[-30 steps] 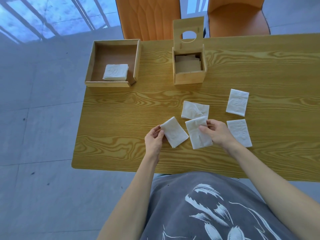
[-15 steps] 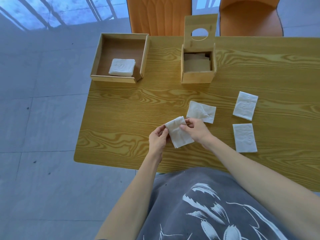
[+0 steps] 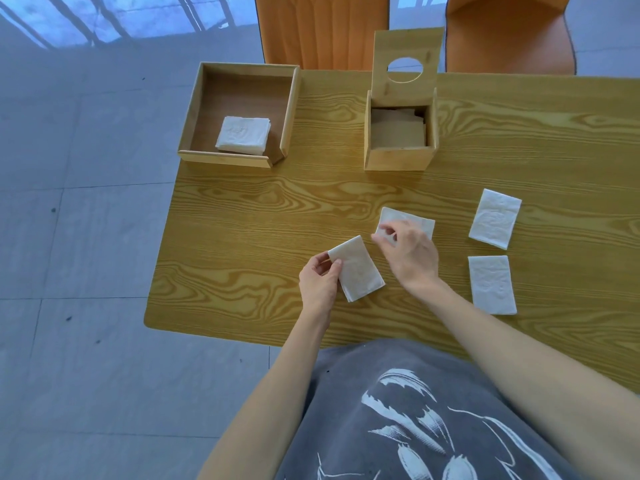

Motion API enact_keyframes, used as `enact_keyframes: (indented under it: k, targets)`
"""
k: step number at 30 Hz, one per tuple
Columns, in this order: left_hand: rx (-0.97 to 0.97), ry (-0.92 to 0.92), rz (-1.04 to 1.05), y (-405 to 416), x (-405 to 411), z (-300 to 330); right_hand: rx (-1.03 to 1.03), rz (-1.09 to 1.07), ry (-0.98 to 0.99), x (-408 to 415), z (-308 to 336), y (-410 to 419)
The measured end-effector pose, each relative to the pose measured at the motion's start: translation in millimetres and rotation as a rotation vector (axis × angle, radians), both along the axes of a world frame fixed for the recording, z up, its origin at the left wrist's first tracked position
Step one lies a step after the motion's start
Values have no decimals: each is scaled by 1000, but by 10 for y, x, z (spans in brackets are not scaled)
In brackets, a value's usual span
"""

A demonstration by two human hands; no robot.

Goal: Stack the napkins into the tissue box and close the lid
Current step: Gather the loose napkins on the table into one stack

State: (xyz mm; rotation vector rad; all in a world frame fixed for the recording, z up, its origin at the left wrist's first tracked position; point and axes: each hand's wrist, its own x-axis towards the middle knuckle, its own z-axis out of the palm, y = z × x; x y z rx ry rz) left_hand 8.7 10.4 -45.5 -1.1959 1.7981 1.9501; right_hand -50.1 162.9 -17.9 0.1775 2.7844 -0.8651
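My left hand [image 3: 320, 282] pinches the corner of a small stack of white folded napkins [image 3: 358, 270] lying on the wooden table [image 3: 242, 237]. Just right of it, my right hand [image 3: 410, 251] hovers over another folded napkin [image 3: 420, 223], fingertips at its left edge; I cannot tell whether they grip it. Two more napkins lie at the right, one farther back [image 3: 495, 218] and one nearer [image 3: 492, 284]. The wooden tissue box [image 3: 400, 157] stands behind with its round-holed lid [image 3: 407, 64] upright and open, brownish sheets inside.
An open wooden tray [image 3: 239, 158] at the back left holds a stack of white napkins [image 3: 244, 135]. Two orange chairs [image 3: 322, 29] stand behind the table. The table's left edge drops to a grey tiled floor.
The napkin from my right hand now lies on the one in my left hand. My right hand let go and moved back and right to the napkin behind it.
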Motion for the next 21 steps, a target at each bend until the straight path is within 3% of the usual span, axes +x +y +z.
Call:
enact_keyframes:
  k: [6, 14, 21]
  targets:
    - [-21, -16, -11, 4, -3, -27, 216, 72, -32, -341, 58, 341]
    - [-11, -1, -4, 9, 19, -18, 359, 130, -157, -352, 39, 405]
    - [9, 11, -4, 14, 69, 32, 276, 13, -198, -188, 86, 426]
